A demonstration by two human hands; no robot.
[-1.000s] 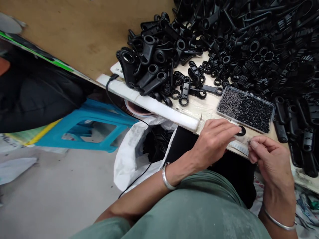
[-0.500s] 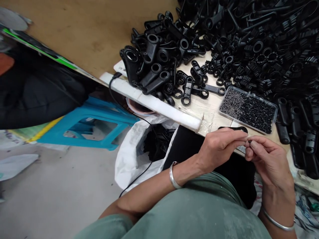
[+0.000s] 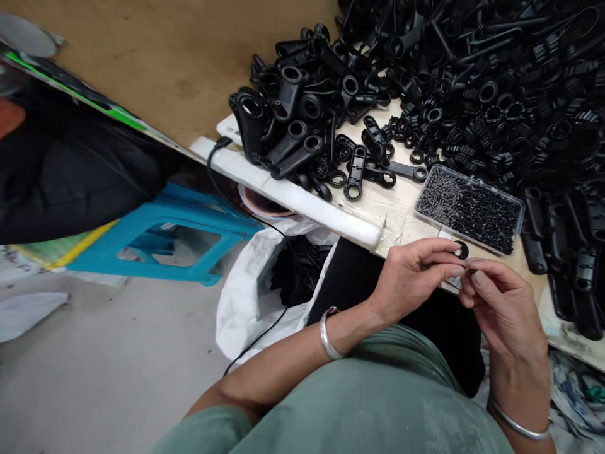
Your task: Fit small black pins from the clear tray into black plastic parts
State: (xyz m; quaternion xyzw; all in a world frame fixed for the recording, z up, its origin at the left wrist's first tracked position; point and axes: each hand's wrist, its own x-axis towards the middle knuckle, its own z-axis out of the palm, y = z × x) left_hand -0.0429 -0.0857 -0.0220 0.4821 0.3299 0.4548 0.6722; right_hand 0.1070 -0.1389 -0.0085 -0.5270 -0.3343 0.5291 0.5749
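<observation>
My left hand point(image 3: 412, 274) is closed in a pinch at the table's front edge, its fingertips meeting those of my right hand point(image 3: 503, 299). The right hand pinches a tiny dark piece point(image 3: 471, 270) whose kind is too small to tell. What lies in the left fingertips is hidden. Just behind the fingers, the ring end of a black plastic part point(image 3: 462, 250) shows on the table; my left hand covers the rest. Beyond it stands a clear plastic box point(image 3: 422, 212) with small grey metal pieces point(image 3: 439, 195) on its left side and small black pieces point(image 3: 491, 217) on its right.
Black plastic handles point(image 3: 286, 148) lie heaped at the back left, and toothed rings point(image 3: 466, 135) at the back right. More handles point(image 3: 558, 246) lie right of the box. A white foam strip point(image 3: 302, 205) edges the table. Below are a white sack point(image 3: 241, 302) and blue stool point(image 3: 155, 236).
Both hands have shifted slightly left. The left fingers have parted a little from the ring end behind them, which now shows more plainly. The fingertips still meet.
</observation>
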